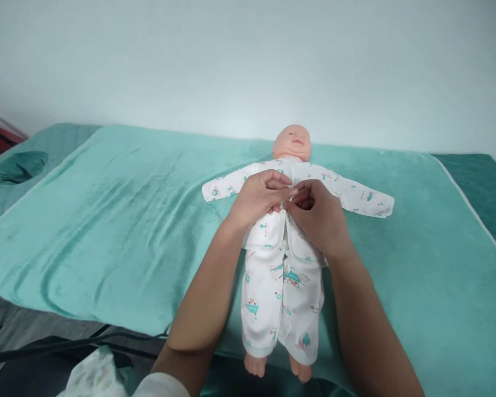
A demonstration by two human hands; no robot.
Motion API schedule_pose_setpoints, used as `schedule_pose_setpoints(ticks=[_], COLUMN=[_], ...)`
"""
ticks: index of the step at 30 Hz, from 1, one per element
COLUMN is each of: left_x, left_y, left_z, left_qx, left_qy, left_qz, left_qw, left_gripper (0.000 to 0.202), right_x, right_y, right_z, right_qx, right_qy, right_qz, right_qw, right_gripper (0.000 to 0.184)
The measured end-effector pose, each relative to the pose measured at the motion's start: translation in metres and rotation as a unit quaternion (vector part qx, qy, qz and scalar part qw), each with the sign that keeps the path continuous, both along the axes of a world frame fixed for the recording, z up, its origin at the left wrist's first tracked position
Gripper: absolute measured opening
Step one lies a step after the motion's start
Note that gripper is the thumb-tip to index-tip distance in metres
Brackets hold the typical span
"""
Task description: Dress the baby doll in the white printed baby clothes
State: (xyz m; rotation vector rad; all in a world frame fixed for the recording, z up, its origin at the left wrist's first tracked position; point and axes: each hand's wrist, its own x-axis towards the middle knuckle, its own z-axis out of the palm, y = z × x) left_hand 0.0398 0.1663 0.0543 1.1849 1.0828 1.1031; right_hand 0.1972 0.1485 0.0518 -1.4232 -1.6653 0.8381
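Note:
A baby doll [296, 142] lies on its back, its head toward the wall and its bare feet toward me. It wears a white printed jacket [357, 197] with the sleeves spread wide, and matching trousers [259, 300]. My left hand [263, 193] and my right hand [315, 205] meet at the front of the jacket over the chest. Thumbs and fingers of both hands pinch the cloth edges along the front opening. Below them the jacket's lower front hangs apart. Whatever fastener lies between the fingertips is mostly hidden.
A green plush sheet [128, 220] with wrinkles covers the bed under the doll. The bed has a face hole [20, 166] at left. A pale wall [215, 66] stands behind. Dark cables [66, 344] and a printed white cloth [97, 375] are at lower left.

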Motion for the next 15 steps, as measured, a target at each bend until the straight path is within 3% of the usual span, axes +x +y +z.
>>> schedule_pose_setpoints(ticks=[7,12,15], left_x=[-0.006,-0.023,-0.031], left_y=[0.000,-0.006,-0.010], left_z=[0.001,0.013,0.019], left_qx=[-0.003,-0.009,0.003], left_qy=[-0.009,0.086,0.150], left_qz=[-0.026,-0.092,-0.155], left_qw=[1.000,0.992,0.976], left_gripper=[0.025,0.022,0.023], right_x=[-0.007,-0.002,-0.001], right_y=[-0.007,-0.022,-0.036], right_z=[-0.003,0.002,0.008], right_qx=[0.046,0.047,0.050], right_qy=[-0.111,-0.168,-0.284], right_qz=[0.003,-0.004,-0.002], right_qw=[0.993,0.985,0.958], right_gripper=[0.037,0.044,0.032])
